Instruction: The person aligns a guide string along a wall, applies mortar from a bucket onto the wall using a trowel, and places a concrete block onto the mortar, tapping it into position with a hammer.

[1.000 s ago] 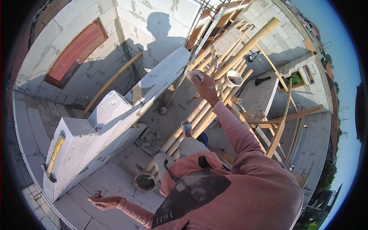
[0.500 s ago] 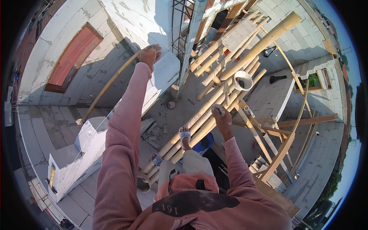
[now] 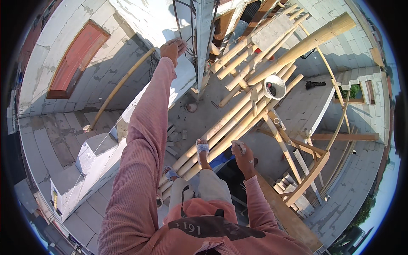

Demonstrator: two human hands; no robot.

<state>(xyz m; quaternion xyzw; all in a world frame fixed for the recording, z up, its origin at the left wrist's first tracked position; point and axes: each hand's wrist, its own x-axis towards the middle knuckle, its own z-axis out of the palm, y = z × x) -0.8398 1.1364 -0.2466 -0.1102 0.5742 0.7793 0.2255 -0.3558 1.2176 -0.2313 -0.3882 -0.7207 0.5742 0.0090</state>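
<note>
My left hand (image 3: pixel 173 49) is raised on a stretched arm, close to the sunlit edge of a pale block wall (image 3: pixel 146 19) and a column's steel rebar (image 3: pixel 191 32). Its fingers are curled together; anything inside them is too small to make out. Held low over the bamboo poles (image 3: pixel 225 146), my right hand (image 3: pixel 243 156) is closed, its fingertips grey with dust or mortar. Whatever it may grip is hidden. A thin white string (image 3: pixel 100 146) runs along the low block wall and passes behind my left arm. My sandalled feet rest on the poles.
A white bucket (image 3: pixel 279 91) with dark contents stands on the poles, with a trowel (image 3: pixel 254 101) beside it. One thick bamboo pole (image 3: pixel 314 44) slants across at upper right. A wooden frame (image 3: pixel 310 178) stands at right. Far below lies a grey floor (image 3: pixel 197 114) with block scraps.
My left hand has shifted slightly up and right along the wall edge. My right hand has dropped lower, away from the bucket. The view has tilted a little.
</note>
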